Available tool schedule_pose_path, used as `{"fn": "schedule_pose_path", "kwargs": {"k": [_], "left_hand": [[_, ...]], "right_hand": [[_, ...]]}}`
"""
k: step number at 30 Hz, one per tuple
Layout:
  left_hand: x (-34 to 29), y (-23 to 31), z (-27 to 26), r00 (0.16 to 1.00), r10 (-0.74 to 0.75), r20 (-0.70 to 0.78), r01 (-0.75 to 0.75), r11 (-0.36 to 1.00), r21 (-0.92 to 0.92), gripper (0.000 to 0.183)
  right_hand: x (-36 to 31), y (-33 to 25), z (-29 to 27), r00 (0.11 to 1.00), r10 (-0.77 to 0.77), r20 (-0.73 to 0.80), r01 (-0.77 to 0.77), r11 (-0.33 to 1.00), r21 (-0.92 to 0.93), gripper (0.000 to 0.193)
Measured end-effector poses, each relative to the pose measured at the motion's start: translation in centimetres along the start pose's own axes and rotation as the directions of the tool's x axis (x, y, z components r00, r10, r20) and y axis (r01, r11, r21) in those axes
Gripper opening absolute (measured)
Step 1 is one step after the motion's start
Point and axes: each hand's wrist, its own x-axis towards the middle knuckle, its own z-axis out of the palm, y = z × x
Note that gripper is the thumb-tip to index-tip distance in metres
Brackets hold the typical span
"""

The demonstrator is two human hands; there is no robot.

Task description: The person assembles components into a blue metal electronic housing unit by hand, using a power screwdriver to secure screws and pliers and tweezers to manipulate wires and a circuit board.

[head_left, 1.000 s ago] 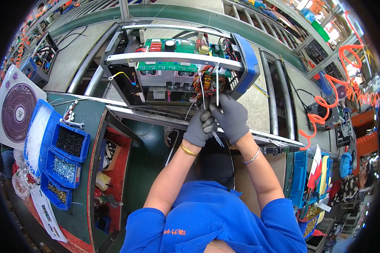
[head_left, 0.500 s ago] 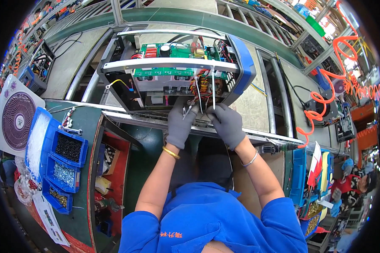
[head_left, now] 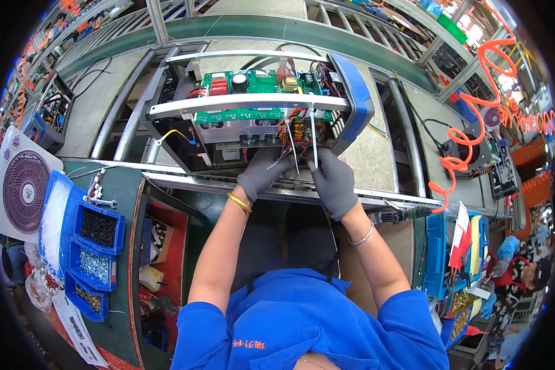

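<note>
In front of me stands an opened metal-framed machine point(head_left: 250, 106) with a green circuit board point(head_left: 265, 83) and a blue end panel point(head_left: 356, 98). White cable ties hang at its near right side, by a bundle of coloured wires point(head_left: 299, 126). My right hand point(head_left: 337, 185), in a grey glove, pinches the lower end of the long cable tie point(head_left: 315, 139). My gloved left hand point(head_left: 264, 174) is closed at the lower edge of the machine, below the wires; a white strip crosses its fingers, and its fingertips are partly hidden. Between the hands dangles another cable tie point(head_left: 292, 148).
Blue bins point(head_left: 97, 229) of screws and small parts stand at left beside a fan point(head_left: 26, 188) and a wrench point(head_left: 102, 201). A power screwdriver point(head_left: 401, 214) lies at right under a coiled orange hose point(head_left: 456, 161). Rollers point(head_left: 407, 132) flank the machine.
My left hand has turned and moved slightly right, its wrist swinging out to the left. My right hand has shifted slightly down, still at the long cable tie. The view has shifted a little.
</note>
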Motion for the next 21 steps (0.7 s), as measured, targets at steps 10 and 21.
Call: {"fn": "schedule_pose_path", "kwargs": {"k": [10, 21], "left_hand": [[0.7, 0.4, 2.1, 0.981, 0.114, -0.158, -0.065, 0.955, 0.288, 0.043], [1.1, -1.0, 4.6, 0.935, 0.124, -0.333, 0.023, 0.915, 0.403, 0.043]], "right_hand": [[0.1, 0.0, -1.8, 0.999, 0.018, -0.039, -0.019, 1.000, -0.016, 0.014], [-0.2, 1.6, -1.4, 0.978, -0.136, -0.158, 0.138, 0.990, 0.000, 0.016]]}}
